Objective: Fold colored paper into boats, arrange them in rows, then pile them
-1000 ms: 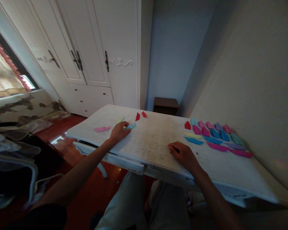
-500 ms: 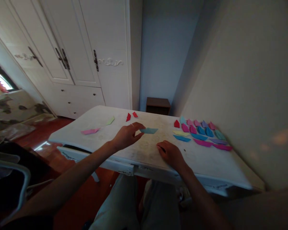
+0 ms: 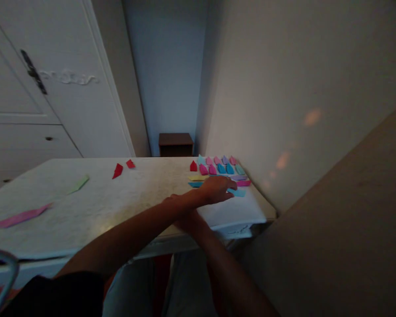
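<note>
My left hand (image 3: 218,190) reaches across to the right side of the table, its fingers closed on one end of a light blue folded paper strip (image 3: 239,193). That strip is just in front of a magenta folded paper strip (image 3: 243,183). Behind the hand are rows of folded paper pieces, among them a red one (image 3: 193,166), a blue one (image 3: 221,169) and a yellow strip (image 3: 198,178). A blue strip (image 3: 196,184) lies partly covered by the hand. Below the left forearm rests my right hand (image 3: 186,218), its fingers mostly hidden.
On the white table (image 3: 145,189), two red paper pieces (image 3: 118,171) lie toward the back, with a light green one (image 3: 79,183) and a pink one (image 3: 23,215) farther left. A wall (image 3: 267,110) borders the right side; a white wardrobe (image 3: 72,105) stands behind.
My left hand has carried the light blue paper strip rightward, crossing over my right hand. The view has turned to the right.
</note>
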### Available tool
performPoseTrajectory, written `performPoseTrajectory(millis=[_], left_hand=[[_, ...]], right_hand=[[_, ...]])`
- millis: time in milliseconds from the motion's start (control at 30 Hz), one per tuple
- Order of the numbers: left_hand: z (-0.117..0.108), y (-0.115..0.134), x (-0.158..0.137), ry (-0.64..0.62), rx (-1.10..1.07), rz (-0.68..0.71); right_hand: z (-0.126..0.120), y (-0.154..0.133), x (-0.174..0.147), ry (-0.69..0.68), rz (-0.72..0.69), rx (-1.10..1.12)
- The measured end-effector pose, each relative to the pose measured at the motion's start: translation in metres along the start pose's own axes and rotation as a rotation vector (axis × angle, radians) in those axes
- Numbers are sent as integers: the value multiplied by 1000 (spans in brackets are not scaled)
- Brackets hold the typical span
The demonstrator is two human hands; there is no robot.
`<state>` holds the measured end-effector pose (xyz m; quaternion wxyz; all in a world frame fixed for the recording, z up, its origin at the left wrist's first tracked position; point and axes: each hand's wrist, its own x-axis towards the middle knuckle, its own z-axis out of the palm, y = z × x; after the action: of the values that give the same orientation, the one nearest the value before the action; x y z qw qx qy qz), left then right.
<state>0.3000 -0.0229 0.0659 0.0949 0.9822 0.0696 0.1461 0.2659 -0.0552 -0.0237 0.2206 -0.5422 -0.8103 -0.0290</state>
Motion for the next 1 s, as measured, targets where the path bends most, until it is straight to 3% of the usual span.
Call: performPoseTrajectory(millis=[200,533,833,1000], left_hand=[[37,15,42,-130,122,-134],[47,16,58,-143,74,-186],[50,22,58,-63,28,-206],[31,27,38,109,-64,-214]], right_hand=[[-5,7,4,-44,-71,114],[-5,11,14,-135,-2,180],[9,16,21,-162,117,190],[-3,12,20,-161,139,211]])
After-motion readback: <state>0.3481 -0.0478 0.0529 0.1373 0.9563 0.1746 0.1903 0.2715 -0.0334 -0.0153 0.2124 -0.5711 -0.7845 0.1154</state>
